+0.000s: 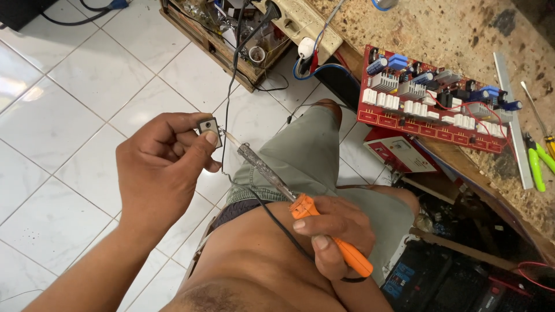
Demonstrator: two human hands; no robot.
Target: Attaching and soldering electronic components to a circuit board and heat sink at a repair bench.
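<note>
While the left hand point(159, 164) pinches a small grey square component point(209, 126), the right hand point(335, 231) grips an orange-handled soldering iron point(277, 182) — tip at its leads; the joint looks unfinished, judging by the tip's contact.

red circuit board point(428, 104) on workbench point(462, 34); green-handled pliers point(539, 164), perhaps cutters, nearby.

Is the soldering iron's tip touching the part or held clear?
Touching, it seems: the soldering iron, held in the right hand, has its tip at the leads of the small part pinched by the left hand.

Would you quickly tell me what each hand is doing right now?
Left hand: closed, pinching a small flat black component.
Right hand: closed around the orange-handled soldering iron.
</note>
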